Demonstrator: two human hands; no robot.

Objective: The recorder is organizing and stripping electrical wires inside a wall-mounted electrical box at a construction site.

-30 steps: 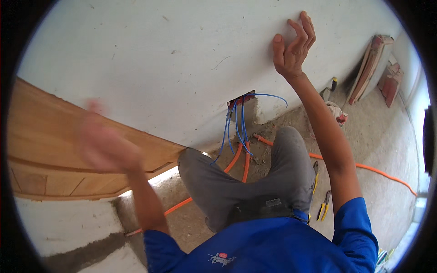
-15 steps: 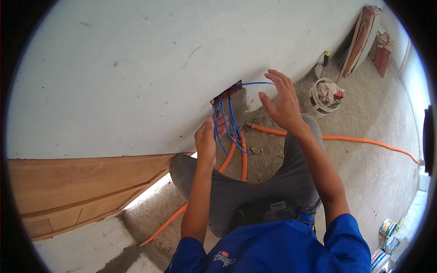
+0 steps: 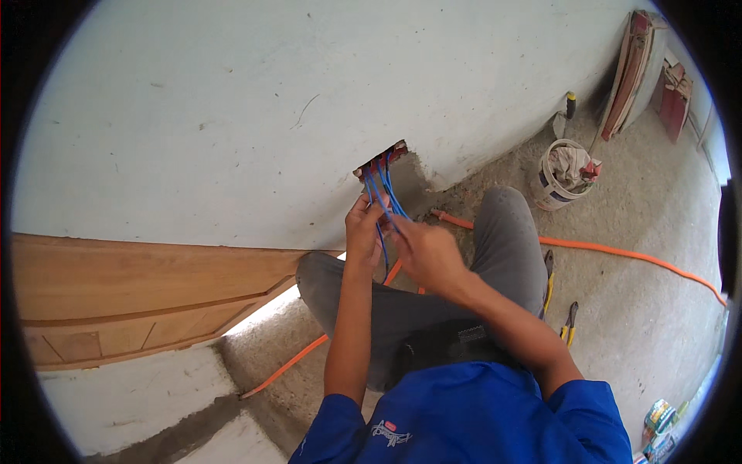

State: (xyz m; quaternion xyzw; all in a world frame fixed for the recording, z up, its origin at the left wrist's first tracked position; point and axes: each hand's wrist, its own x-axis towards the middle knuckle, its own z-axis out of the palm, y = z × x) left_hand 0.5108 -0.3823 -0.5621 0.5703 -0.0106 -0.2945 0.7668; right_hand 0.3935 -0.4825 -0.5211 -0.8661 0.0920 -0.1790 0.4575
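head view: our left hand (image 3: 365, 230) is closed around the blue wires (image 3: 380, 193), which run out of the wall box (image 3: 380, 158) low in the plastered wall (image 3: 232, 116). our right hand (image 3: 427, 251) pinches the same wires just beside it, fingers curled. pliers (image 3: 570, 323) lie on the floor by our knee, and a bucket (image 3: 558, 176) stands near the wall.

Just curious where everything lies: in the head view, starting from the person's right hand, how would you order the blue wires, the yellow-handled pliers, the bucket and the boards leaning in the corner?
From the right hand:
1. Blue wires, at its fingertips, by the wall opening.
2. Yellow-handled pliers, on the floor to the right.
3. Bucket, against the wall, upper right.
4. Leaning boards, far upper-right corner.
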